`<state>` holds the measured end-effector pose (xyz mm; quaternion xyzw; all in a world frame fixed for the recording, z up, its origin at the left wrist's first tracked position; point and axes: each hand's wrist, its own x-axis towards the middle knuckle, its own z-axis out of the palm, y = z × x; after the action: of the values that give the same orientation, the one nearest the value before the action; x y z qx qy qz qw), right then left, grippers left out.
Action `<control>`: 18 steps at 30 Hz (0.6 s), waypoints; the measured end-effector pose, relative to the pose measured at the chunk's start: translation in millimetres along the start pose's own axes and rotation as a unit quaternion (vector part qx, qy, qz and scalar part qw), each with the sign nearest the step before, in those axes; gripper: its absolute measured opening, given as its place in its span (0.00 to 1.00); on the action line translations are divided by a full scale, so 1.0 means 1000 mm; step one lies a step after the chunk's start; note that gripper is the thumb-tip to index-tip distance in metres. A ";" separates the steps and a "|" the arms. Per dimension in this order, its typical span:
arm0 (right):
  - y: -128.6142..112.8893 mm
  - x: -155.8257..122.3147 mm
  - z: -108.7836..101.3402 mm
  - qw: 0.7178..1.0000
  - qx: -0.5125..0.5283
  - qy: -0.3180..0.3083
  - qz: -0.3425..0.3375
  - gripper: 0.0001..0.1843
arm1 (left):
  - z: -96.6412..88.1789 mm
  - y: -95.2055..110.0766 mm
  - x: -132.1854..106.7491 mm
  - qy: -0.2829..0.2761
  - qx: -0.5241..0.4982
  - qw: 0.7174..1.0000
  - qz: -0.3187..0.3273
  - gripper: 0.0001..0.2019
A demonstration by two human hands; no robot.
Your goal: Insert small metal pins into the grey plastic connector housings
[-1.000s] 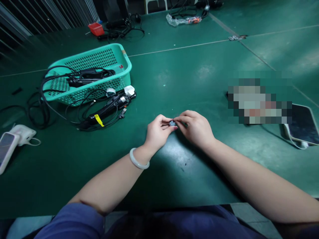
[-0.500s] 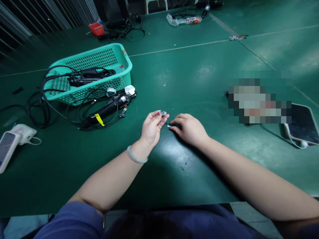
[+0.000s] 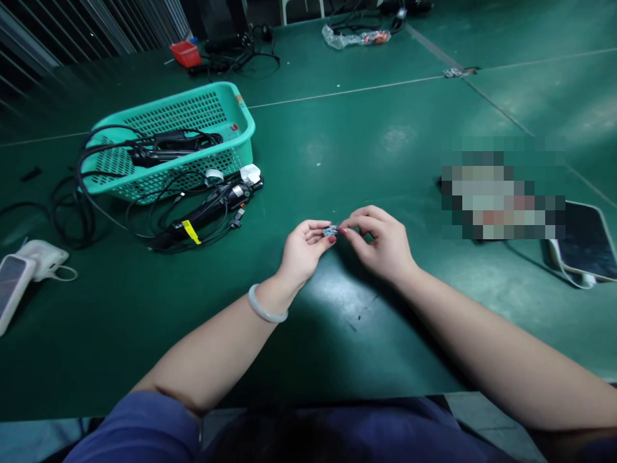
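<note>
Where your left hand (image 3: 303,249) and right hand (image 3: 384,244) meet just above the green surface (image 3: 337,148), the fingers (image 3: 315,226) of both are closed on a small grey part (image 3: 330,231), well apart from the teal basket (image 3: 193,112).

A dark green surface (image 3: 337,148) crossed by pale seam lines carries a turquoise basket (image 3: 231,122) of perforated mesh, black cables (image 3: 154,154), a black tool (image 3: 216,200) with a yellow tag (image 3: 191,233), and a red tray (image 3: 186,54). Nearer: a silver-grey part (image 3: 330,231), a milky-white bangle (image 3: 267,308), a blue sleeve (image 3: 139,427).
</note>
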<state>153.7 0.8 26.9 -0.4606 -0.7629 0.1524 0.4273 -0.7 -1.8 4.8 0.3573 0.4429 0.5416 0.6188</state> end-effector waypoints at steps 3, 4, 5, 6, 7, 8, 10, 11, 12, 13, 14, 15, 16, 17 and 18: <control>0.001 -0.002 0.004 0.999 -0.035 0.000 -0.024 0.08 | 0.001 0.001 -0.001 -0.003 0.006 1.000 -0.007 0.15; 0.001 -0.002 0.005 0.998 -0.049 0.003 -0.031 0.09 | 0.001 0.002 -0.002 -0.003 0.006 1.000 -0.008 0.15; 0.001 -0.003 0.006 0.997 -0.063 0.008 -0.038 0.09 | 0.001 0.002 -0.002 -0.004 0.005 1.000 -0.008 0.15; 0.001 -0.003 0.006 0.996 -0.077 0.012 -0.045 0.09 | 0.001 0.002 -0.002 -0.003 0.004 1.000 -0.009 0.14; 0.001 -0.003 0.005 0.995 -0.090 0.017 -0.051 0.10 | 0.001 0.001 -0.002 -0.002 0.002 1.000 -0.010 0.14; 0.001 -0.003 0.005 0.993 -0.100 0.022 -0.056 0.10 | 0.001 0.001 -0.002 -0.001 0.000 1.000 -0.012 0.14; 0.001 -0.003 0.003 0.992 -0.111 0.035 -0.055 0.11 | 0.000 0.001 -0.001 0.005 -0.014 1.000 -0.014 0.12; 0.001 -0.003 0.002 0.992 -0.112 0.041 -0.048 0.12 | 0.000 0.002 -0.001 0.013 -0.028 0.999 -0.015 0.10; 0.002 -0.003 0.002 0.992 -0.112 0.041 -0.037 0.12 | -0.001 0.002 0.000 0.025 -0.046 0.999 -0.015 0.09; 0.002 -0.003 0.003 0.993 -0.111 0.032 -0.027 0.12 | -0.001 0.003 0.001 0.041 -0.066 0.997 -0.013 0.07; 0.003 -0.003 0.005 0.994 -0.111 0.011 -0.018 0.12 | -0.002 0.004 0.002 0.060 -0.085 0.995 -0.010 0.05; 0.004 -0.004 0.007 0.993 -0.112 -0.019 -0.011 0.11 | -0.002 0.004 0.003 0.077 -0.102 0.992 -0.006 0.04; 0.005 -0.004 0.011 0.992 -0.112 -0.054 -0.007 0.11 | -0.003 0.005 0.004 0.090 -0.113 0.989 -0.002 0.04; 0.006 -0.004 0.015 0.990 -0.113 -0.087 -0.001 0.11 | -0.003 0.006 0.004 0.099 -0.120 0.988 0.001 0.04; 0.007 -0.004 0.019 0.987 -0.117 -0.114 0.006 0.11 | -0.002 0.006 0.005 0.104 -0.122 0.987 0.003 0.04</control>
<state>143.3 4.5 9.5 -0.4918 -0.8161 0.1167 0.2801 -5.1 3.6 9.0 0.2216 0.4346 0.6276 0.6068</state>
